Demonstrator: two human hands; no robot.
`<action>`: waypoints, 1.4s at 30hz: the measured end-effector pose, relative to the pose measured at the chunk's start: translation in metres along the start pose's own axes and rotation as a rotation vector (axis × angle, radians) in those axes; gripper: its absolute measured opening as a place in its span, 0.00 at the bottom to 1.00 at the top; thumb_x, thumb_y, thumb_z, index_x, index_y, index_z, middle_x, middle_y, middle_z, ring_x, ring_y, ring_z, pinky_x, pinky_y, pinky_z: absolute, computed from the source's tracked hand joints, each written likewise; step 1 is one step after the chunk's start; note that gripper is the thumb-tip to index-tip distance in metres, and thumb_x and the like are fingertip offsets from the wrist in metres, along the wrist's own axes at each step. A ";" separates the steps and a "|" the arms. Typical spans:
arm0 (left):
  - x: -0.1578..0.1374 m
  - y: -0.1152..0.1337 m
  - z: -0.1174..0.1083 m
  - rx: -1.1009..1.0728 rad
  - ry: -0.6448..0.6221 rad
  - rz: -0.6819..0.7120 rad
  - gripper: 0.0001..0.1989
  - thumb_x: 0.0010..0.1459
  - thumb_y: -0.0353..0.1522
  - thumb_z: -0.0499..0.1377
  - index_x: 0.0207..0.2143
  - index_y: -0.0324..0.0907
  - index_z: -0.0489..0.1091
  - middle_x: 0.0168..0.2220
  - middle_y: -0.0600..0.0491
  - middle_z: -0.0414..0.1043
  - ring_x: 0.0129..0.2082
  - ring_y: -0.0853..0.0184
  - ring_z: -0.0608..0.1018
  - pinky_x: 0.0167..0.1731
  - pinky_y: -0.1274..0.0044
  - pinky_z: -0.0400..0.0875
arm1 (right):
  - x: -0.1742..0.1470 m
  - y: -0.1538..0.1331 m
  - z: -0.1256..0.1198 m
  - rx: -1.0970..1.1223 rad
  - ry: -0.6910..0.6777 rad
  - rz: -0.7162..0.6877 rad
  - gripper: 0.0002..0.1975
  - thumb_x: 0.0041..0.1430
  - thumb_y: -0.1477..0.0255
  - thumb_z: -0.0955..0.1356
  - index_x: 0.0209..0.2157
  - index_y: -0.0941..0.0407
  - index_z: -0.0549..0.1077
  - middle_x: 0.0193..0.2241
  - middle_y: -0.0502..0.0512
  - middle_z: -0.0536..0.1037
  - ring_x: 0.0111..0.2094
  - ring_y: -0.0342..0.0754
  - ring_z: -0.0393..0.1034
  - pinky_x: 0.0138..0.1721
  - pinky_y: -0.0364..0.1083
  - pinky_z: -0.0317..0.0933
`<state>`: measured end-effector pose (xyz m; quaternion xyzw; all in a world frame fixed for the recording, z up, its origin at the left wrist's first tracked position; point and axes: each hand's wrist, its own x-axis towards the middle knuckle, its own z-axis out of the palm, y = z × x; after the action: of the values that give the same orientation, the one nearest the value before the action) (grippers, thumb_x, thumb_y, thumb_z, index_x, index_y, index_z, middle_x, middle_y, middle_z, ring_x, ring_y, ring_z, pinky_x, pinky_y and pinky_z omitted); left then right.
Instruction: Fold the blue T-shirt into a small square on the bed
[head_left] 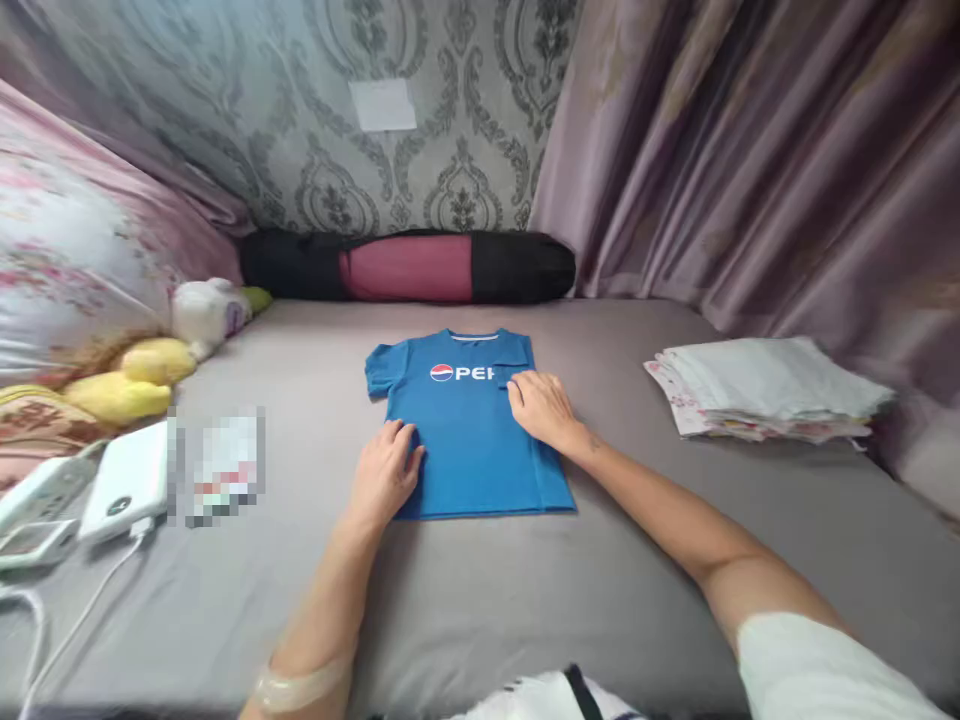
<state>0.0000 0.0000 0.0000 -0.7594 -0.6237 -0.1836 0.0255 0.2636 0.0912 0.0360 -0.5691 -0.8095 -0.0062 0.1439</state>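
Grey bed sheet [675,560] fills the view; patterned wall at 12 o'clock, purple curtain [750,150] at 2, a black-and-pink bolster [409,266] along the wall, folded cloths [765,390] at 3, stuffed toys [142,375] at 9. Blue T-shirt [465,440] lies flat at centre, right side folded in. Left hand [384,478] rests open on its left edge, right hand [541,405] flat, fingers spread, on the fold; neither grips.

From my remote seat I see a grey bed sheet [675,560] filling the lower frame. Damask wallpaper [300,130] covers the upper left, mauve curtains [750,150] the upper right. A black-and-pink bolster [409,266] lies at centre against the wall, and floral bedding [67,250] is heaped at left in soft, even light.
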 end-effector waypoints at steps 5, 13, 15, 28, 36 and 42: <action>-0.001 -0.001 0.003 -0.026 0.032 -0.013 0.15 0.64 0.36 0.48 0.51 0.41 0.63 0.54 0.41 0.66 0.55 0.56 0.69 0.53 0.64 0.66 | 0.051 0.011 0.021 -0.038 -0.046 0.126 0.26 0.69 0.67 0.53 0.63 0.67 0.55 0.64 0.65 0.52 0.64 0.55 0.43 0.62 0.56 0.39; 0.000 -0.003 0.004 -0.059 0.058 -0.036 0.15 0.64 0.35 0.48 0.50 0.41 0.63 0.53 0.42 0.67 0.54 0.57 0.71 0.51 0.66 0.68 | 0.096 0.014 0.042 0.003 -0.156 0.215 0.31 0.70 0.62 0.50 0.65 0.68 0.48 0.66 0.64 0.44 0.66 0.54 0.34 0.64 0.57 0.31; 0.001 -0.003 0.003 -0.067 0.067 -0.039 0.15 0.64 0.35 0.48 0.50 0.40 0.64 0.53 0.42 0.67 0.53 0.57 0.71 0.51 0.66 0.68 | 0.101 0.013 0.045 0.005 -0.162 0.224 0.31 0.70 0.61 0.49 0.65 0.68 0.48 0.66 0.64 0.43 0.66 0.54 0.34 0.64 0.56 0.30; 0.001 -0.005 -0.002 -0.160 0.210 -0.191 0.16 0.63 0.35 0.48 0.49 0.38 0.65 0.47 0.41 0.70 0.48 0.57 0.74 0.49 0.67 0.69 | 0.108 0.016 0.057 -0.019 -0.202 0.257 0.31 0.69 0.60 0.50 0.65 0.66 0.49 0.65 0.63 0.46 0.65 0.55 0.35 0.63 0.57 0.33; 0.001 -0.004 -0.012 -0.228 0.170 -0.472 0.14 0.61 0.31 0.50 0.47 0.39 0.66 0.37 0.46 0.74 0.40 0.61 0.76 0.44 0.70 0.69 | 0.117 -0.013 0.040 -0.062 -0.017 0.185 0.21 0.65 0.68 0.60 0.56 0.63 0.65 0.57 0.67 0.63 0.59 0.57 0.54 0.59 0.55 0.45; 0.005 0.001 -0.033 -0.248 -0.012 -0.676 0.14 0.62 0.35 0.51 0.48 0.42 0.67 0.37 0.48 0.76 0.40 0.62 0.77 0.38 0.75 0.68 | 0.137 -0.081 0.031 0.170 -0.124 0.030 0.14 0.63 0.73 0.60 0.44 0.55 0.75 0.44 0.59 0.76 0.47 0.53 0.68 0.46 0.45 0.59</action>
<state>-0.0062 -0.0049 0.0328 -0.5087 -0.8127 -0.2514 -0.1326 0.1390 0.1936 0.0513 -0.5663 -0.8058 0.0998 0.1413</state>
